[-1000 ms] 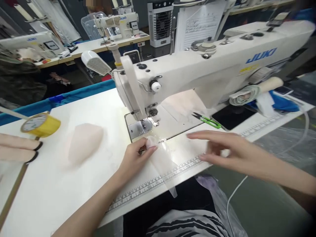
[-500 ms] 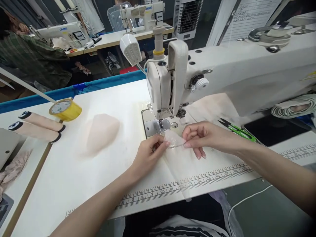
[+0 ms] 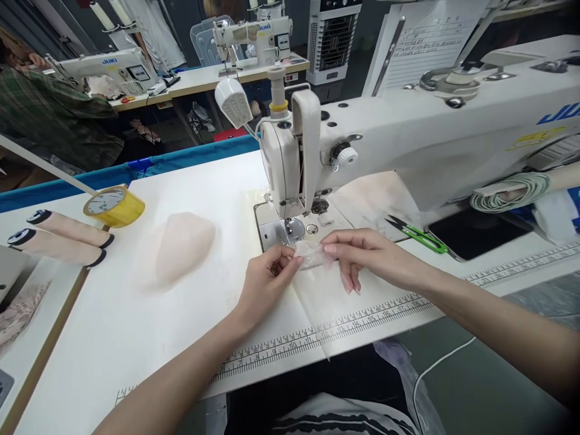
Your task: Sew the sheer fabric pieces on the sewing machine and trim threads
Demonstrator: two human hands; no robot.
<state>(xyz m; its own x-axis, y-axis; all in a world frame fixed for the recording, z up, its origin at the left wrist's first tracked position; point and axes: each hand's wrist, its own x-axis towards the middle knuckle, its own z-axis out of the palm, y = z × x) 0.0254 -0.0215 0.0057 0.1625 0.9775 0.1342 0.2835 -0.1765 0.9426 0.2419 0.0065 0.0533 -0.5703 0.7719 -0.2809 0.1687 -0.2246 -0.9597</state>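
Note:
A small piece of sheer whitish fabric (image 3: 310,256) is stretched between my two hands, just in front of the sewing machine's needle plate (image 3: 272,234). My left hand (image 3: 270,275) pinches its left edge between thumb and fingers. At the right edge, the thumb and index finger of my right hand (image 3: 362,257) grip the fabric, with the other fingers hanging below. Above stands the sewing machine head (image 3: 285,163), its presser foot (image 3: 290,226) behind the fabric. The exact layers and edges of the sheer fabric are hard to make out.
Pale pink fabric pieces lie left (image 3: 185,248) and behind the needle area (image 3: 376,193). Green thread snips (image 3: 419,237) rest at right. Yellow tape (image 3: 115,206) and pink thread spools (image 3: 58,244) sit at left. A printed ruler (image 3: 344,329) runs along the front edge. Another person (image 3: 54,115) sits beyond.
The sheer fabric looks flatter and lower between my fingers, and my right fingers have shifted along its edge. The camera view has turned slightly right. Both hands keep their grip.

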